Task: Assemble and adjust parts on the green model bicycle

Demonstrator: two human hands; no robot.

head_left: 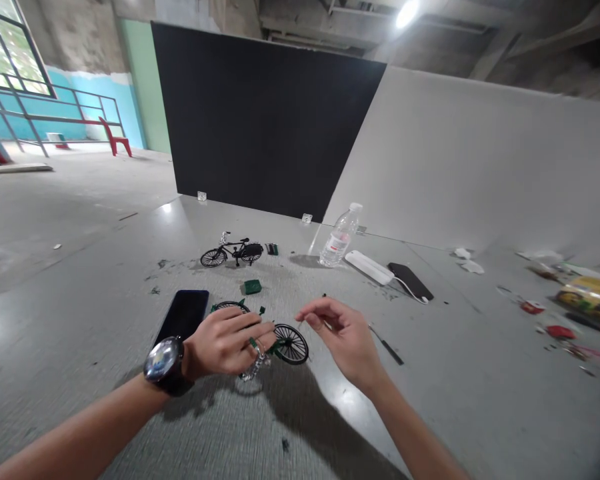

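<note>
A small green model bicycle (291, 344) with black wheels lies tilted under my left hand (230, 340). My left fingers are wrapped over its frame, which hides most of its middle. One wheel sticks out to the right, and part of the other shows behind the hand. Just right of the exposed wheel, my right hand (345, 343) has thumb and forefinger pinched together. Whatever sits between those fingertips is too small to make out. Beyond my left hand lies a small green block-like piece (253, 287).
A finished-looking black model bicycle (235, 252) stands farther back, beside small dark pieces (272, 249). Around are a phone (184, 313), a water bottle (339, 239), a white power bank (369, 268) cabled to a dark phone (411, 283), and a thin tool (391, 348). Litter lies far right.
</note>
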